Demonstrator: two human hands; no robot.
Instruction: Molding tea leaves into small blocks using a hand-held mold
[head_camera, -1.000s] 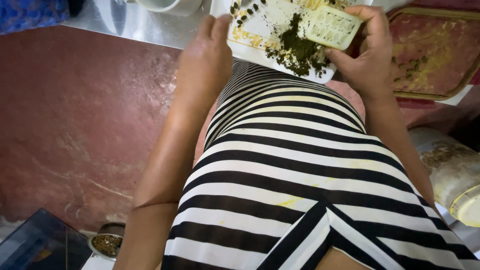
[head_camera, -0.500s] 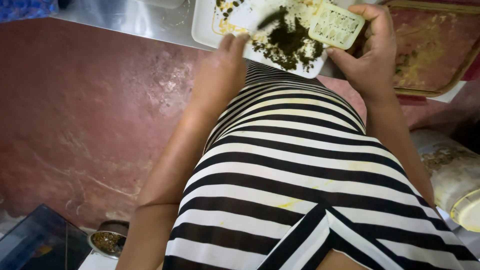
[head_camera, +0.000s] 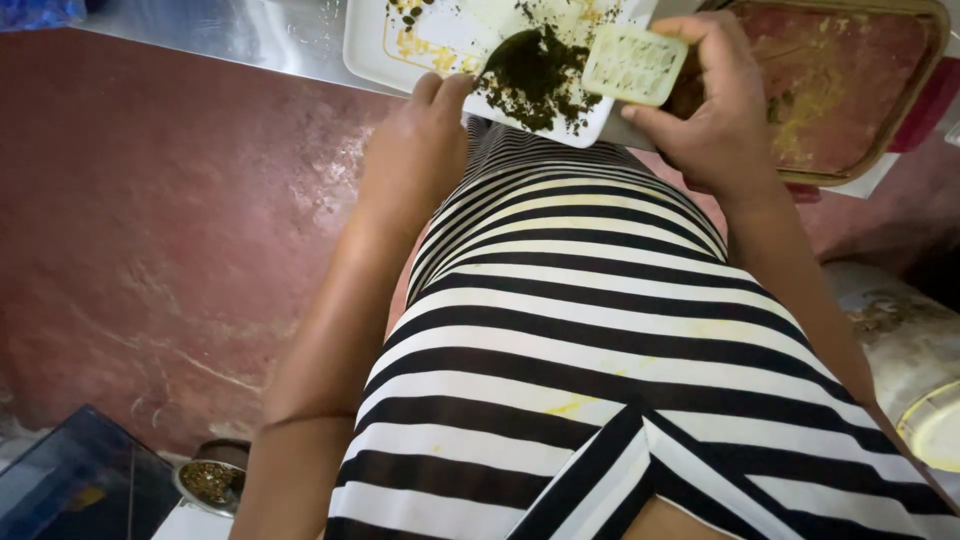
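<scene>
A white square plate (head_camera: 380, 45) rests on the steel counter, with a heap of dark green mash (head_camera: 535, 80) near its front edge. My left hand (head_camera: 425, 135) grips a spoon (head_camera: 505, 55) whose bowl sits on top of the mash. My right hand (head_camera: 715, 110) holds a small pale rectangular slice (head_camera: 632, 65) of food just above the plate's right corner. Yellow smears and dark bits mark the far part of the plate.
A brown tray (head_camera: 850, 70) smeared with yellow stands right of the plate. A red-brown wall face (head_camera: 160, 220) drops below the counter. On the floor, a small steel bowl (head_camera: 208, 482) sits at bottom left and a pale vessel (head_camera: 935, 425) at right.
The plate and both hands have shifted lower in view as the head moved. My left hand now has the spoon's bowl set on the dark mash.
</scene>
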